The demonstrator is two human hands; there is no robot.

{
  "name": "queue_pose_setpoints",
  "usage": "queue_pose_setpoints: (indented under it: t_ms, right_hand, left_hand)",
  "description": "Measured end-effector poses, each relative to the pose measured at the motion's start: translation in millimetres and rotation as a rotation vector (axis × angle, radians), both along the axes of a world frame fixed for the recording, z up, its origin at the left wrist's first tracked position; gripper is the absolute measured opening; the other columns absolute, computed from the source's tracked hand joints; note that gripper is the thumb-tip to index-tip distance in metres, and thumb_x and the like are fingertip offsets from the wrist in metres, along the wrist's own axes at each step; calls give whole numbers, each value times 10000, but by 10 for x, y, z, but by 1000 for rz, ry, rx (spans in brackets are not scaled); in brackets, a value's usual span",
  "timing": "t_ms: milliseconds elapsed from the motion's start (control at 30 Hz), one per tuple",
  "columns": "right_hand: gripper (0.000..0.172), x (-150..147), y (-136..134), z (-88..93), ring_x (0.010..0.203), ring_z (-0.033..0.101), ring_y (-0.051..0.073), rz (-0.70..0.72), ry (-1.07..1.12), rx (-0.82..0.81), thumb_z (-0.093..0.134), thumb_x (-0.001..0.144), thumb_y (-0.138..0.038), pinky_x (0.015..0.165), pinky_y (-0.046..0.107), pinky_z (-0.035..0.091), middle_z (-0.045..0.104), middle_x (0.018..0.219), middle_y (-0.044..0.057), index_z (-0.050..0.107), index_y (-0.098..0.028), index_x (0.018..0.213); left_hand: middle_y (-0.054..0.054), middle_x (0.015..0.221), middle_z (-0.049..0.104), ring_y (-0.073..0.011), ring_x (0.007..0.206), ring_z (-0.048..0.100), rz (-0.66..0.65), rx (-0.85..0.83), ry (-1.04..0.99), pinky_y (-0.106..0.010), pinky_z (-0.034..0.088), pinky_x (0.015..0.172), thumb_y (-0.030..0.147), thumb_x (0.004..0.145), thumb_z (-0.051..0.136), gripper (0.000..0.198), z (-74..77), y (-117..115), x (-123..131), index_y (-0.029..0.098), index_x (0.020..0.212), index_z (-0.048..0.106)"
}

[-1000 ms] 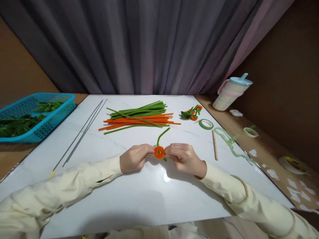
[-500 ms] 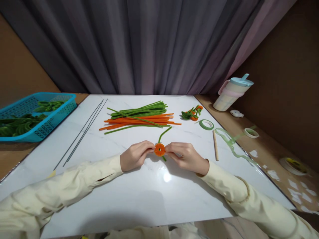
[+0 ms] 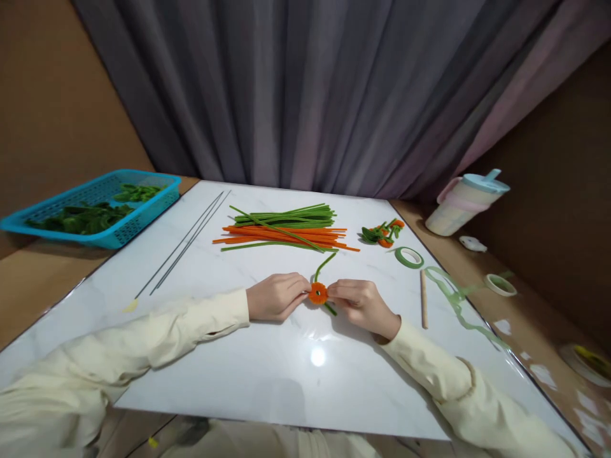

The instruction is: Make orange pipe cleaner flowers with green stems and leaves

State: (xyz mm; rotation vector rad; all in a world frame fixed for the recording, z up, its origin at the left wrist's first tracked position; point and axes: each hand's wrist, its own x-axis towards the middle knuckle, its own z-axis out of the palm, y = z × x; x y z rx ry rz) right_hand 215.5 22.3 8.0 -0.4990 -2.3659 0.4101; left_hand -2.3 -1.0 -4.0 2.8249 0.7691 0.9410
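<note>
Head view — left hand (image 3: 275,296), right hand (image 3: 361,302), pinching orange coil (image 3: 317,293)

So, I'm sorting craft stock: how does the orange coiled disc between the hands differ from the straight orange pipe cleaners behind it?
The orange coiled pipe-cleaner disc is wound into a flat round; the straight orange pipe cleaners lie as long lengths. The disc is pinched between the left hand and right hand; the straight ones lie untouched in a pile. Both look the same fuzzy orange.

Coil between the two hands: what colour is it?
Orange coil on a green stem; head view.
</note>
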Motion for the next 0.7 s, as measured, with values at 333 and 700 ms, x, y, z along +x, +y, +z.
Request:
queue_pose_setpoints:
  t_ms: [333, 700]
  right_hand:
    - [235, -99, 24, -141, 518, 519, 132, -65, 47, 120, 369, 662, 4, 497, 214, 382, 583, 564, 40, 516, -174, 622]
    - [203, -77, 32, -119, 491, 478, 118, -58, -33, 124, 384, 736, -45, 487, 204, 361, 549, 560, 24, 491, -180, 629]
  left_hand:
    - [-121, 857, 621, -180, 792, 580, -19, 25, 3, -281, 500, 702, 131, 877, 351, 176, 9, -6, -13, 119, 993, 484]
    - [-87, 799, 614, -164, 726, 564, 38, -43, 9, -269, 475, 661, 149, 851, 378, 149, 49, -4, -17, 133, 931, 503]
